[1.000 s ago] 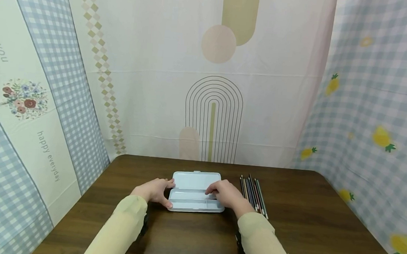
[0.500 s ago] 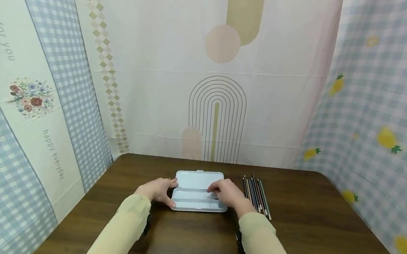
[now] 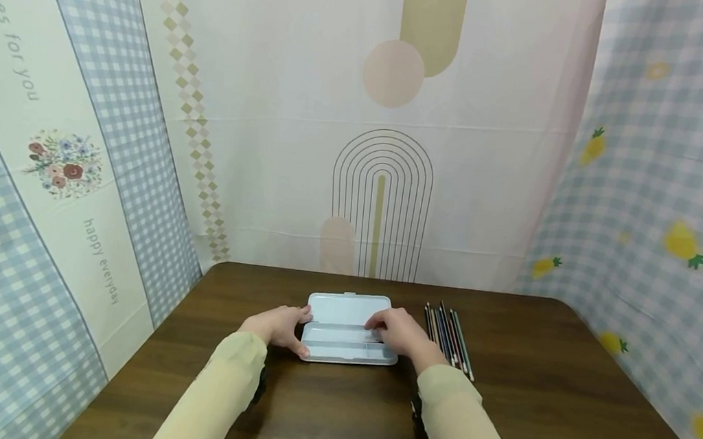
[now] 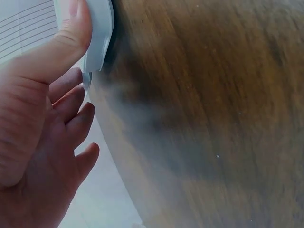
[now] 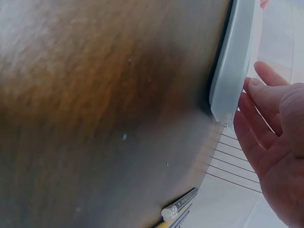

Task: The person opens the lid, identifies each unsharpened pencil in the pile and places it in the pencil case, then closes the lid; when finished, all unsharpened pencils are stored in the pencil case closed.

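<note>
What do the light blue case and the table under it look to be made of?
Case: probably moulded plastic, though painted metal is possible; smooth, matt pale blue, with rounded edges and thin walls in both wrist views. Table: dark brown wood or wood-look laminate; streaked grain shows, with a soft sheen.

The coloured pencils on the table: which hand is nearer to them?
Right. The right hand rests on the pencil case just beside the pencils; the left hand grips the case's far end, away from them.

Head view looks down from above; both wrist views closely share the case (image 3: 349,329) edges.
</note>
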The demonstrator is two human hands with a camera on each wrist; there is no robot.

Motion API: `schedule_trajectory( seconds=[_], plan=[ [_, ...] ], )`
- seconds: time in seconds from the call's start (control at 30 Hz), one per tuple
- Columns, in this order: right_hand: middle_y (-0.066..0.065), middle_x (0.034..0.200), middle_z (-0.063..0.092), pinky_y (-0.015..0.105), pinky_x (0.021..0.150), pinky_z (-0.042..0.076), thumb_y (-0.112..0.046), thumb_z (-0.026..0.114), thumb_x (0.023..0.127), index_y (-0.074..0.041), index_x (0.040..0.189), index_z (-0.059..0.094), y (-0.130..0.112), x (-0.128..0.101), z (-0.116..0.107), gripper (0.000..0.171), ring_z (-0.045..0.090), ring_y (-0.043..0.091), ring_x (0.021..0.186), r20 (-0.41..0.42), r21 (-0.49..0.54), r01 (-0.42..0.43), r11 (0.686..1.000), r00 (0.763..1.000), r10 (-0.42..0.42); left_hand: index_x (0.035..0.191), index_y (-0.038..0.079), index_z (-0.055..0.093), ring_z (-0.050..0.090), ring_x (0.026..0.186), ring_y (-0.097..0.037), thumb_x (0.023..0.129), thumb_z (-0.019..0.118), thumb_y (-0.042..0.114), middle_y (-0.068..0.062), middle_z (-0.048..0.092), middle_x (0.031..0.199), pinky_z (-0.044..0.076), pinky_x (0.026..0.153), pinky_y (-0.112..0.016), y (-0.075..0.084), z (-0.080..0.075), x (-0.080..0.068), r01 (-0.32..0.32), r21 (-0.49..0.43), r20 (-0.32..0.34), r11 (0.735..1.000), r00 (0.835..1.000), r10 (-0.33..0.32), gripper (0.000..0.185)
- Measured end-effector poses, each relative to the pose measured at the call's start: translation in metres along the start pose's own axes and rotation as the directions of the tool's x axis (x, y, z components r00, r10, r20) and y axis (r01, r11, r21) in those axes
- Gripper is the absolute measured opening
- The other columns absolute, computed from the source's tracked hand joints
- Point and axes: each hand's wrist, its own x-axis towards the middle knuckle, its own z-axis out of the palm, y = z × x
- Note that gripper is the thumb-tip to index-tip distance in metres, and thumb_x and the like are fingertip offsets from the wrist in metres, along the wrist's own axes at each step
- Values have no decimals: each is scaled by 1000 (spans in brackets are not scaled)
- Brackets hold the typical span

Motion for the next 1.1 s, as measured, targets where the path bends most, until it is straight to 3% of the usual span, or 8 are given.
schedule_trajectory(
  seconds=[1.1],
  plan=[
    [-1,111,75,49,103,56,0,70,101,-15,112,83,18,-3,-1,22,66,19,103,-47,20,28,999,999,-27,160,10,52,38,155,-38,84,93,36,-11,36,172,34,123,-58,3,1,-1,16,-46,18,999,1000,-15,90]
  ],
)
